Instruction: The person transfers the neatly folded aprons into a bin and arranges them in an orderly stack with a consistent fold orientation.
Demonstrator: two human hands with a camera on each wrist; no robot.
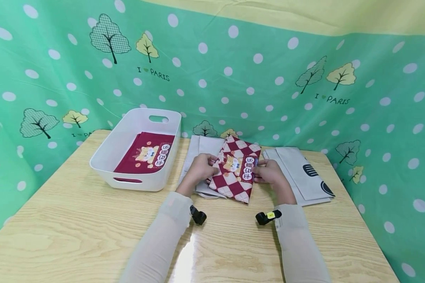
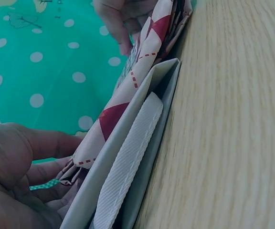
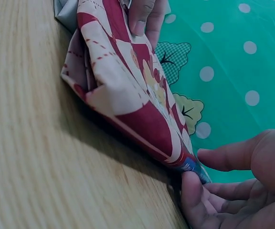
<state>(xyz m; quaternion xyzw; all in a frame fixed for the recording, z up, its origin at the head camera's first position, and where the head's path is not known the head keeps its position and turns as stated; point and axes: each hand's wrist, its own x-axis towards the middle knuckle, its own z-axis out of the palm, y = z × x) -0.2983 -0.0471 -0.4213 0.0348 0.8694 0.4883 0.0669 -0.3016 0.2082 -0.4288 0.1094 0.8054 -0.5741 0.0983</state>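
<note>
A folded red-and-cream checkered bag (image 1: 233, 184) with a cartoon animal and a lettered label lies tilted partly over a folded grey bag (image 1: 193, 157). My left hand (image 1: 201, 168) grips its left edge, the thumb on top and the other fingers at the side. At the opposite edge, my right hand (image 1: 270, 172) pinches the bag near its blue tag (image 3: 190, 164). The left wrist view shows a white strap (image 2: 128, 162) inside the grey bag's fold, below the checkered one. What lies under the checkered bag is partly hidden.
A white plastic bin (image 1: 102, 167) with handle slots stands at the left, holding dark red folded bags (image 1: 134, 159) with a similar cartoon. Another folded grey bag (image 1: 301, 173) with black prints lies at the right. Behind the wooden table (image 1: 92, 232) hangs a green dotted curtain (image 1: 226, 90).
</note>
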